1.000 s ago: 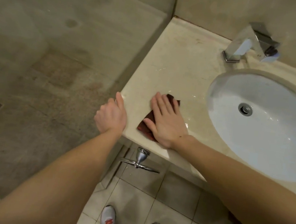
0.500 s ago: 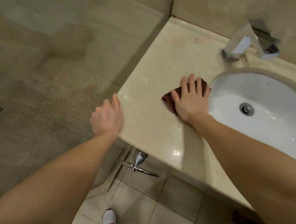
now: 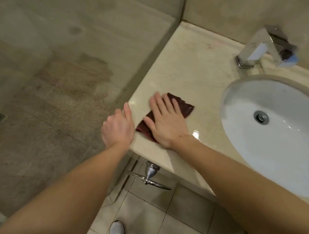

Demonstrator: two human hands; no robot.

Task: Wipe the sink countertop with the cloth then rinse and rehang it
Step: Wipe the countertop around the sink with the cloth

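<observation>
A dark red cloth (image 3: 185, 107) lies flat on the beige stone countertop (image 3: 191, 66), near its front left corner. My right hand (image 3: 165, 121) presses on it with the palm down and the fingers spread, covering most of it. My left hand (image 3: 117, 127) rests against the countertop's left front corner, thumb on the top edge, holding nothing else. The white oval sink basin (image 3: 282, 153) lies to the right of the cloth, a wet sheen on the stone between them.
A chrome faucet (image 3: 264, 50) stands behind the basin by the back wall. Under the counter's front edge hangs a chrome towel ring (image 3: 149, 177). A glass shower partition (image 3: 77, 67) borders the counter's left side. My shoes (image 3: 116, 233) are on the tiled floor.
My right hand has slid the cloth from beside the basin rim back left and toward me, to the front left corner. The left hand stays on the corner.
</observation>
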